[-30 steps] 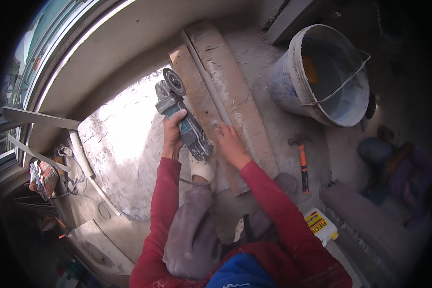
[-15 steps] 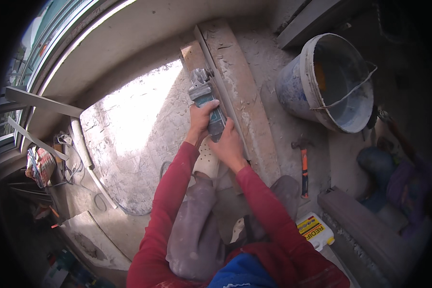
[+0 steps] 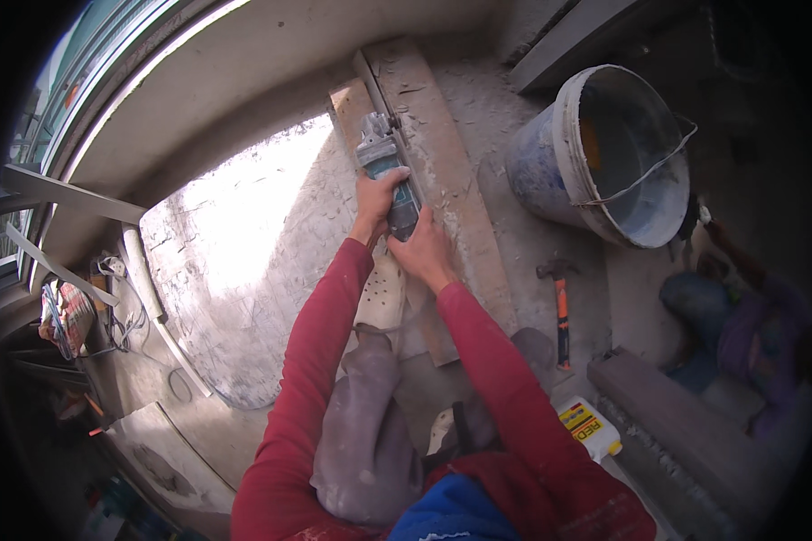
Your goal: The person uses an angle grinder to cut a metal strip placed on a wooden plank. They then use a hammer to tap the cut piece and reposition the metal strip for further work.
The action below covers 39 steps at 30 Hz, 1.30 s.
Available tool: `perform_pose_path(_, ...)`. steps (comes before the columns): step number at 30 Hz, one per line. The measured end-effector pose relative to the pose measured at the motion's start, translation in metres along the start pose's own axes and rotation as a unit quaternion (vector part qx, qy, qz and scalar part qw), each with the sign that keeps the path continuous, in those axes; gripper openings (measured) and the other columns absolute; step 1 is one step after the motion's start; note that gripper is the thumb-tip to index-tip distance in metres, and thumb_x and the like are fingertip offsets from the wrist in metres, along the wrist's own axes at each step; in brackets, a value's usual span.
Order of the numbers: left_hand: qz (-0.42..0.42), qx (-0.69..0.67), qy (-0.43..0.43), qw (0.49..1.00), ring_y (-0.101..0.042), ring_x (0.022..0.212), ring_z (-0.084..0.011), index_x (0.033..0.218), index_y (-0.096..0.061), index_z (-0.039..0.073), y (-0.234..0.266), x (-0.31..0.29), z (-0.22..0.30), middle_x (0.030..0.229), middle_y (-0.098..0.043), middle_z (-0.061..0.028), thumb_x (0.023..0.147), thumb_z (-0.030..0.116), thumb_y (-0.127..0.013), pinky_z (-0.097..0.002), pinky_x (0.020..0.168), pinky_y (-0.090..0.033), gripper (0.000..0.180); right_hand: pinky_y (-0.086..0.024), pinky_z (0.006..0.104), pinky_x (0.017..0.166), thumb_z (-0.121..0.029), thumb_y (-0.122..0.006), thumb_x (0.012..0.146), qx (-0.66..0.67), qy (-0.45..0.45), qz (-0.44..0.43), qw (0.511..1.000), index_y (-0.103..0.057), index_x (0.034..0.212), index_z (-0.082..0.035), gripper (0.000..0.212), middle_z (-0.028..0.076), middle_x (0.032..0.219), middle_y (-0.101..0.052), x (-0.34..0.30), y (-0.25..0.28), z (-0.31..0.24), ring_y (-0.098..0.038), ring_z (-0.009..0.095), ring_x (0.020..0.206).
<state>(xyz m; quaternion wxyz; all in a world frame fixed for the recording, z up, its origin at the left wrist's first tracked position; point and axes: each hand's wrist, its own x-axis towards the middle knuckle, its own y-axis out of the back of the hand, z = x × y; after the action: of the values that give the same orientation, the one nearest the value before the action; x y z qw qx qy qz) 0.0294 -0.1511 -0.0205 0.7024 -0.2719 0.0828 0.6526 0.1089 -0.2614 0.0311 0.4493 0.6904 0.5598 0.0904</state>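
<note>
A teal angle grinder [image 3: 383,165] with a grey metal head is held between both hands. My left hand [image 3: 376,198] wraps round its body from the left, thumb across the top. Behind it, my right hand [image 3: 424,250] grips the dark rear end. The grinder's head rests against a narrow grey strip [image 3: 367,72] lying along a dusty wooden plank [image 3: 433,117]. A shorter piece of wood [image 3: 349,104] lies on the strip's left side. Whether the disc touches the strip is hidden. My foot in a cream perforated clog [image 3: 381,293] stands just below the hands.
A large dusty bucket [image 3: 559,171] with a wire handle stands at right. An orange-handled hammer [image 3: 561,311] and a white-and-yellow jug [image 3: 591,428] lie nearer. A pale sunlit board [image 3: 244,298] covers the left floor, with a cable [image 3: 180,383] beside it. Another person [image 3: 749,334] crouches far right.
Both hands and the grinder have shifted slightly forward along the strip. The whole view has moved a little, and the other person's arm at far right has changed position.
</note>
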Motion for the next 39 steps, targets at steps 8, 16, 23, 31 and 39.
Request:
perform_pose_path(8, -0.008, -0.012, 0.050, 0.999, -0.067, 0.070, -0.0139, 0.102, -0.071, 0.000, 0.008, 0.009, 0.000, 0.087, -0.071, -0.0044, 0.080, 0.015, -0.082, -0.0324, 0.064, -0.055, 0.029, -0.054, 0.0559, 0.084, -0.035, -0.078, 0.076, 0.007, 0.015, 0.019, 1.000, -0.045, 0.127, 0.007, 0.074, 0.033, 0.099, -0.070, 0.007, -0.014, 0.001, -0.069, 0.051, 0.094)
perform_pose_path(16, -0.004, 0.001, 0.050, 0.999, -0.066, 0.064, -0.0154, 0.102, -0.068, 0.000, 0.007, 0.013, 0.000, 0.084, -0.070, -0.0054, 0.079, 0.015, -0.082, -0.0327, 0.059, -0.056, 0.031, -0.055, 0.0555, 0.084, -0.036, -0.078, 0.076, 0.007, 0.004, 0.005, 1.000, -0.044, 0.128, 0.008, 0.076, 0.034, 0.099, -0.070, 0.010, -0.013, 0.000, -0.070, 0.051, 0.094)
perform_pose_path(23, -0.006, 0.005, 0.059, 0.998, -0.067, 0.065, -0.0154, 0.102, -0.068, -0.001, 0.008, 0.014, 0.003, 0.085, -0.070, -0.0059, 0.079, 0.014, -0.082, -0.0329, 0.059, -0.056, 0.030, -0.055, 0.0551, 0.084, -0.036, -0.078, 0.075, 0.006, 0.004, 0.001, 1.000, -0.044, 0.128, 0.008, 0.077, 0.034, 0.099, -0.070, 0.012, -0.014, -0.002, -0.069, 0.051, 0.095)
perform_pose_path(31, -0.004, 0.012, 0.064, 0.998, -0.067, 0.065, -0.0153, 0.102, -0.069, -0.001, 0.010, 0.016, 0.003, 0.085, -0.070, -0.0059, 0.080, 0.013, -0.082, -0.0328, 0.059, -0.056, 0.029, -0.054, 0.0551, 0.085, -0.037, -0.078, 0.075, 0.011, -0.003, -0.006, 1.000, -0.045, 0.127, 0.008, 0.076, 0.033, 0.099, -0.070, 0.013, -0.014, -0.004, -0.069, 0.051, 0.095)
perform_pose_path(39, 0.004, 0.019, 0.067, 0.998, -0.067, 0.066, -0.0149, 0.097, -0.073, -0.002, 0.010, 0.018, 0.005, 0.084, -0.072, -0.0066, 0.079, 0.017, -0.083, -0.0331, 0.061, -0.055, 0.028, -0.054, 0.0550, 0.087, -0.039, -0.078, 0.075, 0.002, -0.013, -0.003, 1.000, -0.044, 0.131, 0.008, 0.081, 0.033, 0.102, -0.070, 0.013, -0.015, -0.007, -0.069, 0.050, 0.098)
